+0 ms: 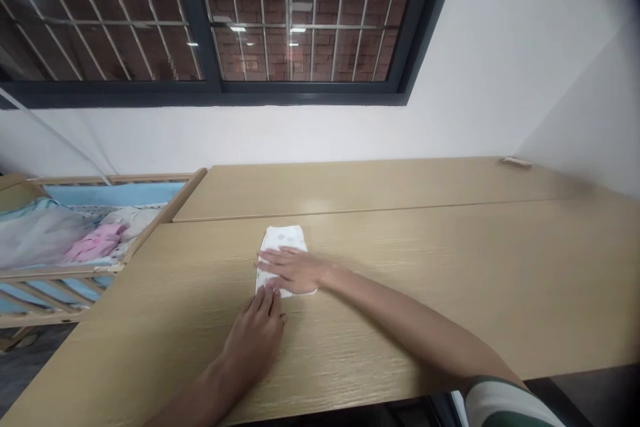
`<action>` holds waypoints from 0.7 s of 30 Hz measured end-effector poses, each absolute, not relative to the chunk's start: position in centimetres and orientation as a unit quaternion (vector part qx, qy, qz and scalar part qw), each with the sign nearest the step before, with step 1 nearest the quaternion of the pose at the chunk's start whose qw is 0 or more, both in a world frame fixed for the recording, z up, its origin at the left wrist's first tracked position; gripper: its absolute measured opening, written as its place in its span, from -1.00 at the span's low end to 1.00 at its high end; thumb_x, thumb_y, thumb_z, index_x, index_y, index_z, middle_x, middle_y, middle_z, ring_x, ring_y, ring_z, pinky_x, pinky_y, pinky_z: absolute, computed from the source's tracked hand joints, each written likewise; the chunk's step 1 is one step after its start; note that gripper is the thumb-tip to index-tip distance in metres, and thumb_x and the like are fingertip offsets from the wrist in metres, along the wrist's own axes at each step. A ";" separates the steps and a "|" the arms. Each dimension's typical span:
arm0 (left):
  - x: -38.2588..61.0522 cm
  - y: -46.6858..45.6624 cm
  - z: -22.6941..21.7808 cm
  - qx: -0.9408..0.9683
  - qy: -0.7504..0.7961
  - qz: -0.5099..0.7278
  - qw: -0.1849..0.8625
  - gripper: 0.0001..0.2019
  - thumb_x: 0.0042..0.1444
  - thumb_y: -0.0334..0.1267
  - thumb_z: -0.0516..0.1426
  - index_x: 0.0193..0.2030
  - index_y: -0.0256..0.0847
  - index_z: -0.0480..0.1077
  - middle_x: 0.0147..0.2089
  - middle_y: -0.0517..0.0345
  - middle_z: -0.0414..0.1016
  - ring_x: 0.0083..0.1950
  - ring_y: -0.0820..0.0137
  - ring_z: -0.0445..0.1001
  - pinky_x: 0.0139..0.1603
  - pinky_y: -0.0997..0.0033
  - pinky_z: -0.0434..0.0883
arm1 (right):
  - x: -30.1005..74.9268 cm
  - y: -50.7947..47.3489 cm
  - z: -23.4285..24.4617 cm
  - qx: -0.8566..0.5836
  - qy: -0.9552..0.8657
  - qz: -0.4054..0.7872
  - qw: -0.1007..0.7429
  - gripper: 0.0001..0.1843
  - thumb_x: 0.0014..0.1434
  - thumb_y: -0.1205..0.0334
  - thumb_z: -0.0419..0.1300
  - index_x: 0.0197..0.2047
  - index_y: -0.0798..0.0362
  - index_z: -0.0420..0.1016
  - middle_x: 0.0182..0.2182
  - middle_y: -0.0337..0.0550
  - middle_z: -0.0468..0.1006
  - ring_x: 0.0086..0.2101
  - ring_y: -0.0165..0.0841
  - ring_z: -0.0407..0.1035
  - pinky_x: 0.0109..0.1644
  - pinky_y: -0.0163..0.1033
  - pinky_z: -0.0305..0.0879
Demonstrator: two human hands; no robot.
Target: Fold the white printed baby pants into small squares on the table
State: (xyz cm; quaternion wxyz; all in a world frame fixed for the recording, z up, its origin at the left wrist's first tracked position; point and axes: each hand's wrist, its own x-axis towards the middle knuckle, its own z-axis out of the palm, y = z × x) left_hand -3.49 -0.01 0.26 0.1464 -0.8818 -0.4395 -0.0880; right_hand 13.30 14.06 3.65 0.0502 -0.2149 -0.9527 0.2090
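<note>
A small folded white cloth (285, 238) with a faint print lies flat on the wooden tabletop (400, 267), left of the middle. Across its centre rests my right hand (295, 270), palm down, fingers stretched out to the left. My left hand (260, 327) touches the cloth's lower left edge with its fingertips. The left fingers are extended side by side, with the thumb a little apart. Part of the cloth is hidden beneath both hands.
A wooden crib (165, 213) with blue lining stands at the left, holding pink cloth (97, 242) and pale bedding (40, 233). A barred window (310, 95) is set in the white wall behind. A small flat object (516, 162) lies at the far right back edge.
</note>
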 end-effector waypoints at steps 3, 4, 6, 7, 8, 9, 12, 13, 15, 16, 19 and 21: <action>-3.9 0.6 -0.5 -0.881 -0.445 -0.102 0.122 -0.64 0.36 -0.41 -0.08 0.13 -0.47 0.45 0.21 -0.35 0.45 0.35 -0.05 0.31 0.22 -0.06 0.42 | 14.0 17.9 3.1 -0.259 -0.947 0.174 0.076 -0.33 0.46 -0.14 -0.12 0.52 -0.08 -0.04 0.48 -0.16 -0.09 0.45 -0.20 -0.21 0.50 0.05 -0.32; -4.2 0.8 -0.6 -0.882 -0.444 -0.105 0.114 -0.64 0.36 -0.42 -0.08 0.14 -0.47 0.44 0.21 -0.34 0.45 0.35 -0.04 0.33 0.21 -0.05 0.43 | 14.2 18.9 3.1 -0.270 -0.946 0.161 0.083 -0.34 0.47 -0.12 -0.14 0.52 -0.08 -0.05 0.47 -0.16 -0.08 0.45 -0.20 -0.21 0.50 0.05 -0.31; -5.1 1.4 -0.5 -0.888 -0.433 -0.117 0.098 -0.64 0.35 -0.45 -0.09 0.14 -0.44 0.42 0.20 -0.30 0.47 0.29 0.02 0.40 0.17 0.00 0.46 | 14.5 20.0 3.0 -0.285 -0.944 0.131 0.098 -0.36 0.48 -0.07 -0.16 0.52 -0.04 -0.04 0.47 -0.14 -0.05 0.45 -0.20 -0.20 0.50 0.05 -0.29; -5.7 1.8 -0.2 -0.893 -0.424 -0.127 0.087 -0.64 0.35 -0.46 -0.09 0.13 -0.41 0.43 0.17 -0.25 0.50 0.24 0.07 0.45 0.16 0.03 0.47 | 14.6 20.1 3.1 -0.288 -0.945 0.113 0.110 -0.36 0.48 -0.05 -0.16 0.52 0.00 -0.03 0.47 -0.10 -0.05 0.45 -0.19 -0.20 0.50 0.05 -0.29; -6.4 2.2 0.1 -0.896 -0.416 -0.139 0.072 -0.66 0.35 -0.45 -0.09 0.11 -0.37 0.43 0.15 -0.20 0.52 0.18 0.12 0.49 0.15 0.07 0.48 | 14.6 20.0 3.2 -0.289 -0.944 0.093 0.127 -0.36 0.48 -0.03 -0.15 0.51 0.05 -0.01 0.47 -0.05 -0.04 0.45 -0.17 -0.20 0.49 0.06 -0.28; -7.0 2.6 0.5 -0.897 -0.411 -0.153 0.055 -0.67 0.36 -0.42 -0.08 0.10 -0.32 0.44 0.12 -0.13 0.54 0.13 0.16 0.52 0.14 0.11 0.48 | 14.8 19.6 3.4 -0.289 -0.943 0.073 0.148 -0.37 0.48 -0.01 -0.15 0.49 0.08 0.04 0.47 0.00 -0.02 0.44 -0.14 -0.19 0.48 0.08 -0.26; -8.6 4.1 1.8 -0.902 -0.391 -0.184 0.003 -0.73 0.39 -0.33 -0.06 0.02 -0.20 0.45 0.07 -0.03 0.55 0.06 0.21 0.52 0.11 0.14 0.47 | 15.7 17.5 4.5 -0.292 -0.932 0.053 0.206 -0.46 0.47 -0.02 -0.10 0.37 0.07 0.27 0.37 0.10 0.21 0.33 -0.05 0.07 0.38 0.17 -0.03; -8.9 4.5 2.2 -0.903 -0.388 -0.187 -0.013 -0.74 0.39 -0.32 -0.07 -0.02 -0.18 0.44 0.04 -0.01 0.55 0.04 0.21 0.51 0.09 0.14 0.46 | 16.1 16.7 5.0 -0.290 -0.930 0.068 0.213 -0.48 0.46 -0.04 -0.08 0.30 0.06 0.34 0.29 0.11 0.32 0.25 -0.06 0.19 0.32 0.16 0.09; -9.0 5.4 2.8 -0.896 -0.398 -0.190 -0.052 -0.75 0.39 -0.28 -0.08 -0.09 -0.17 0.43 -0.06 0.00 0.55 -0.04 0.21 0.50 0.02 0.14 0.44 | 17.2 14.9 6.0 -0.272 -0.932 0.121 0.207 -0.50 0.42 -0.10 0.00 0.21 0.06 0.41 0.12 0.10 0.45 0.10 -0.10 0.33 0.19 0.08 0.25; -8.9 5.8 3.1 -0.886 -0.414 -0.194 -0.076 -0.76 0.38 -0.26 -0.07 -0.11 -0.17 0.41 -0.11 0.01 0.54 -0.07 0.20 0.50 -0.01 0.14 0.43 | 17.7 14.1 6.4 -0.257 -0.934 0.148 0.198 -0.48 0.39 -0.13 0.06 0.20 0.07 0.41 0.08 0.09 0.47 0.07 -0.11 0.36 0.15 0.04 0.29; -8.4 7.3 4.1 -0.840 -0.469 -0.224 -0.154 -0.77 0.37 -0.15 -0.06 -0.15 -0.16 0.36 -0.18 0.05 0.51 -0.13 0.21 0.47 -0.07 0.16 0.40 | 19.0 12.2 6.8 -0.232 -0.938 0.196 0.167 -0.31 0.21 -0.21 0.27 0.24 0.06 0.36 0.07 0.07 0.49 0.05 -0.08 0.38 0.13 0.00 0.30; -8.3 8.3 4.6 -0.808 -0.492 -0.255 -0.203 -0.73 0.38 -0.06 -0.08 -0.16 -0.15 0.34 -0.19 0.07 0.50 -0.14 0.21 0.47 -0.08 0.18 0.40 | 19.4 11.8 6.5 -0.248 -0.932 0.210 0.164 -0.33 0.18 -0.13 0.32 0.23 0.06 0.36 0.08 0.07 0.50 0.04 -0.08 0.39 0.13 -0.01 0.30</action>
